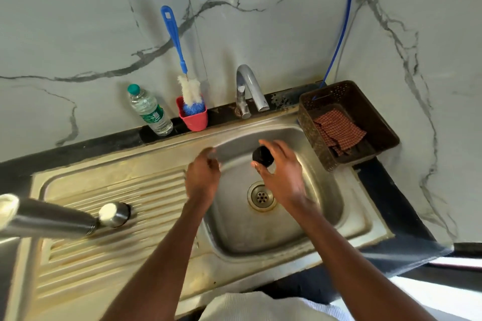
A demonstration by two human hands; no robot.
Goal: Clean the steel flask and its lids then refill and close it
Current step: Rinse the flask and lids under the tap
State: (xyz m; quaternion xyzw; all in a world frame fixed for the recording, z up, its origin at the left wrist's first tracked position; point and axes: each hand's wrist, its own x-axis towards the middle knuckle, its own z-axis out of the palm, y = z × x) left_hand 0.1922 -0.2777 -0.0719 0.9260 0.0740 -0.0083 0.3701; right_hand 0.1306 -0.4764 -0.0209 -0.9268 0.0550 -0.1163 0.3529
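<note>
Holding the dark inner lid over the sink keeps drips contained; right hand fingers pinch it. Left hand, at nine o'clock, seems loosely curled and empty, though blurred. Steel flask stands aside on the drainboard.

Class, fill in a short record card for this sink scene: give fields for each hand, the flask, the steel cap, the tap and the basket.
right hand: holds a black lid over the sink basin
left hand: over the basin edge, holds nothing that shows
steel flask: stands on the drainboard, open
steel cap: on the drainboard beside the flask
tap: no water visible
basket: holds a checked cloth
</note>
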